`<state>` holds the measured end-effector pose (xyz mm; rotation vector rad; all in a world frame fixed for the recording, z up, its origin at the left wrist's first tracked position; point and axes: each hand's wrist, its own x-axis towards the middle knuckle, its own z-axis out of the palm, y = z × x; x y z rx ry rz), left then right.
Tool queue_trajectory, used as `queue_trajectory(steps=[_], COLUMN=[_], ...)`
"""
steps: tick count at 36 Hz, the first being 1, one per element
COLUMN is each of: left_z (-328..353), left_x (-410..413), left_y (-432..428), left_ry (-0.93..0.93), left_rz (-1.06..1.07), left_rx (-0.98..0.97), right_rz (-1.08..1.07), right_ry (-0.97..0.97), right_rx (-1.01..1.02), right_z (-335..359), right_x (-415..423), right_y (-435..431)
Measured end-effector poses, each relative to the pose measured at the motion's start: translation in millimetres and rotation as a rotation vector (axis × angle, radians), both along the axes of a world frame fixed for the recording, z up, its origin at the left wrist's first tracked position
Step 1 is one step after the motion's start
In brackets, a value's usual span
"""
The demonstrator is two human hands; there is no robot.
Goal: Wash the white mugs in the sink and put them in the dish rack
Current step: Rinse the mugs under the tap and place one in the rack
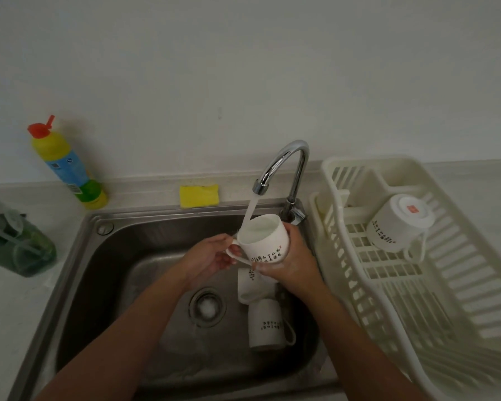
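Note:
A white mug (265, 241) with dark writing is held over the steel sink (122, 256), tilted under the water running from the chrome tap (284, 163). My left hand (211, 259) grips its handle, and my right hand (289, 256) wraps round its body. Two more white mugs (265, 325) lie on the sink floor below, one (250, 285) partly hidden by my right hand. Another white mug (396, 224) rests upside down at the back of the cream dish rack (446, 285) to the right.
A yellow sponge (198, 195) lies on the ledge behind the sink. A yellow-and-blue detergent bottle (65, 166) with a red cap stands at the back left. A green clear container (15, 238) sits at the left edge. The drain (207, 306) is mid-sink.

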<state>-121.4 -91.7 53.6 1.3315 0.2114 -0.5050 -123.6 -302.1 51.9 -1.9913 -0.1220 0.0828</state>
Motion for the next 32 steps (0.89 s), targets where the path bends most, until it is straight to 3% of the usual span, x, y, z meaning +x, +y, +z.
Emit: queue_trajectory(steps=[7, 13, 32], left_z=[5.1, 6.1, 34.7], left_x=[16.4, 31.2, 46.5], left_y=[-5.1, -7.4, 9.4], left_ry=[-0.051, -0.150, -0.584], left_rz=[0.030, 0.071, -0.008], left_rx=[-0.007, 0.104, 0.621], right_rz=[-0.025, -0.051, -0.171], right_ry=[-0.141, -0.239, -0.339], right_rx=[-0.050, -0.090, 0.209], right_z=[6.4, 0.3, -11.2], right_x=[11.9, 19.6, 23.1], right_y=[1.0, 5.6, 33.3])
